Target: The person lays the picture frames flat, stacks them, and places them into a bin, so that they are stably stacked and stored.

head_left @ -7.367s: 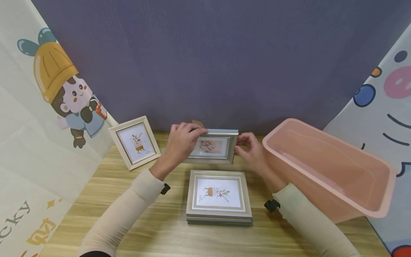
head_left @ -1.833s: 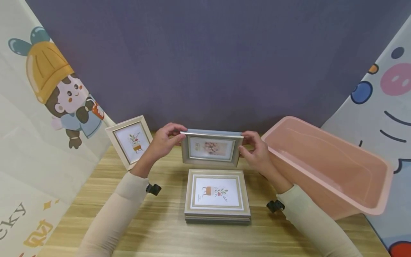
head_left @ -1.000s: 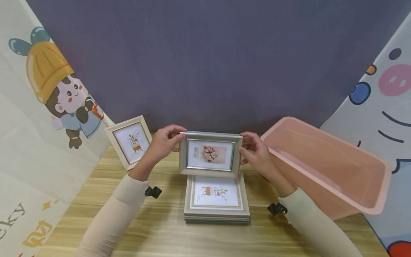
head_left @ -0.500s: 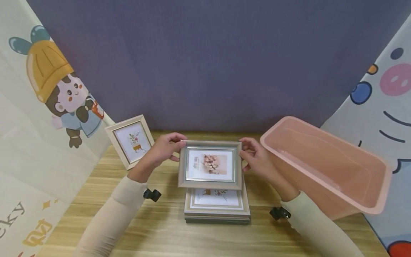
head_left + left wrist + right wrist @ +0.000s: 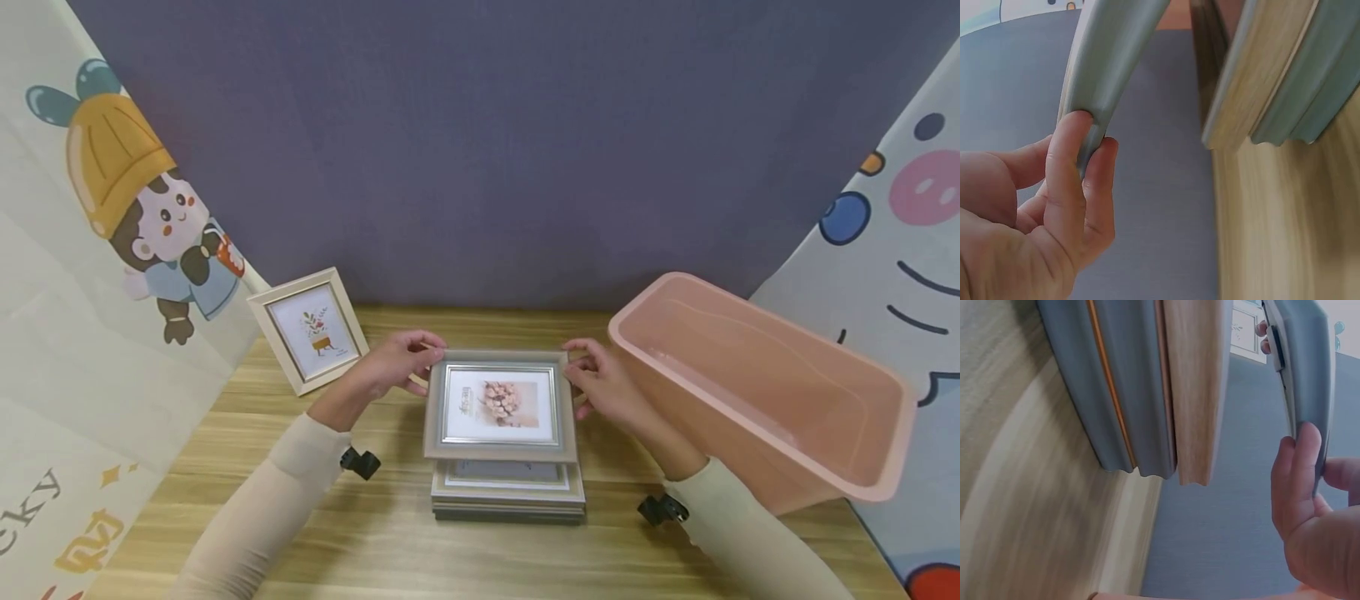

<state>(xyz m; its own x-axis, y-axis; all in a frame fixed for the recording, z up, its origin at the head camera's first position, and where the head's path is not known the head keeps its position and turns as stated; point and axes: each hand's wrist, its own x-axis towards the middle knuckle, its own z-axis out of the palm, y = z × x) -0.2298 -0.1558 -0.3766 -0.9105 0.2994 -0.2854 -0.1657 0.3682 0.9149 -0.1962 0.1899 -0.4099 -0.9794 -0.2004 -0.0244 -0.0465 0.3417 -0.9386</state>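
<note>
Both hands grip one picture frame by its two far corners. It is silvery beige and shows a print of pink flowers. My left hand pinches the left corner between thumb and fingers; in the left wrist view the fingers press the frame's edge. My right hand pinches the right corner, and the right wrist view shows its fingers on the edge. Below lies a stack of picture frames, apart from the held one in both wrist views. The held frame hides most of the stack's top print.
At the back left a cream picture frame stands upright with a plant print. A pink plastic bin stands at the right, close to my right hand. Everything is on a wood-grain table against a dark wall.
Both hands have brought the flower-print frame from the back of the table toward me, over the stack. It has tipped from near upright to almost flat. The cream frame and bin stay put.
</note>
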